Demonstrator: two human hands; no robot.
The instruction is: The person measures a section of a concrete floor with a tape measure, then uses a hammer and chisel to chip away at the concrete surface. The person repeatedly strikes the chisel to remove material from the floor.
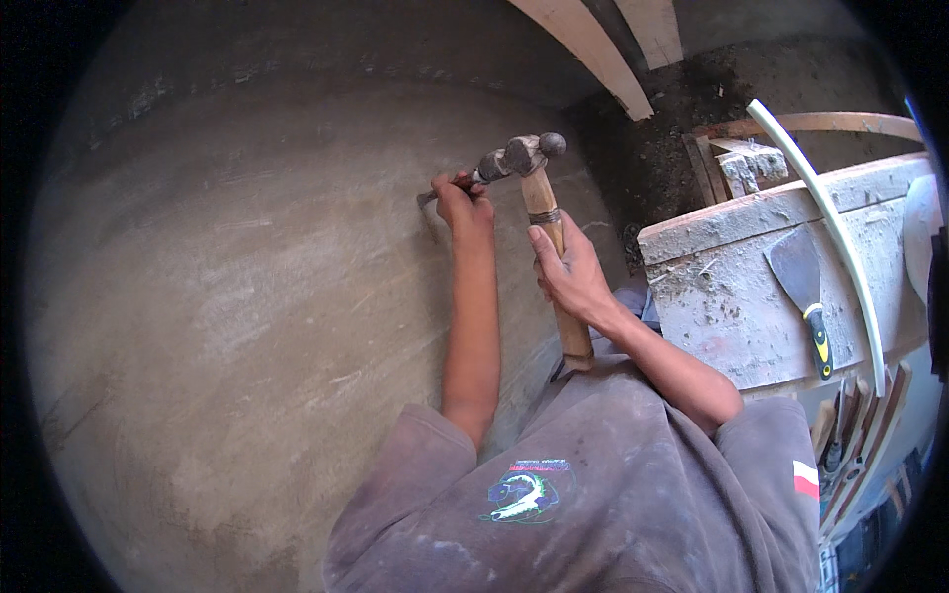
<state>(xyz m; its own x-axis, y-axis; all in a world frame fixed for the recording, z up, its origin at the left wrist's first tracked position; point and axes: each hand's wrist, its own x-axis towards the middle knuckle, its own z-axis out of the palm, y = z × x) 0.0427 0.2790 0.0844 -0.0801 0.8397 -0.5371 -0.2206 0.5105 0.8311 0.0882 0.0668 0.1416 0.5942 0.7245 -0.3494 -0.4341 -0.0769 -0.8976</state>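
Note:
My right hand (573, 272) is wrapped round the wooden handle of a ball-peen hammer (540, 193), whose rounded end points away to the right. The flat face of the hammer is at the end of a dark metal chisel (466, 182); I cannot tell whether they touch. My left hand (465, 206) grips this chisel, arm stretched out. The chisel's tip reaches the grey plastered wall (277, 267), and a thin shadow or groove runs down just below it.
On the right, a mortar-spattered plank platform (712, 326) bears a putty knife (803, 287) with a black and yellow handle and a pale curved hose (840, 237). Wooden boards (593, 49) lean at the back. Debris lies on the dark ground (652, 148). Several timber pieces (870, 435) stand lower right.

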